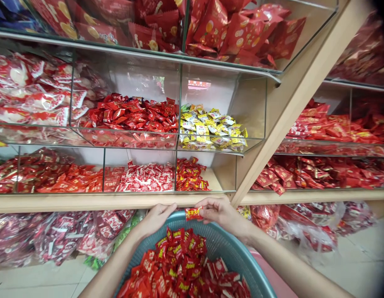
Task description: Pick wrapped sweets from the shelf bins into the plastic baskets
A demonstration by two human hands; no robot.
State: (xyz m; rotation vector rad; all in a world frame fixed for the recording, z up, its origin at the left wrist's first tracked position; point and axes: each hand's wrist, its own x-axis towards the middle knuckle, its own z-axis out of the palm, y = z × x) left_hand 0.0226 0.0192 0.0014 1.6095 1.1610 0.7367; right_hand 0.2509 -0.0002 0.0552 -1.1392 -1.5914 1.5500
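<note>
Red candy [193, 213] pinched in right fingers [210, 203]; left fingers [162, 210] unclear, near basket rim [246, 253]; wooden shelves [86, 203], tiled floor [39, 278].

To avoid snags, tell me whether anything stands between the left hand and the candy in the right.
Nothing visible: only a gap at the basket's rim parts the left hand from the red candy in the right hand.

The held candy [193, 213] is red with yellow writing, the tub [224, 244] is blue-green, the wood [299, 87] is light tan, the big packs [237, 33] are red with orange fruit pictures, and one pile [207, 126] is yellow and white.
</note>
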